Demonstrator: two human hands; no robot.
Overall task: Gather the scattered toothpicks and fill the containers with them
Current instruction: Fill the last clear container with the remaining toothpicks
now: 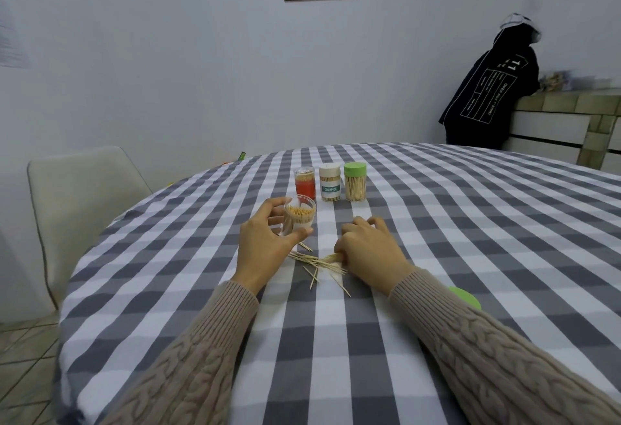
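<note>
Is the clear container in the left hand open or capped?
Open. The clear plastic container gripped by the left hand has no lid, and toothpick tips show at its mouth. It is tilted toward the camera.

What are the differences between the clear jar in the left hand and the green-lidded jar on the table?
The clear jar is open, with no lid; the green-lidded jar is closed. The clear jar is tilted in the grip of the left hand; the green-lidded jar stands upright and untouched on the table. The clear jar is nearer the camera; the green-lidded jar stands farther back in a row. Both are transparent and hold toothpicks.
</note>
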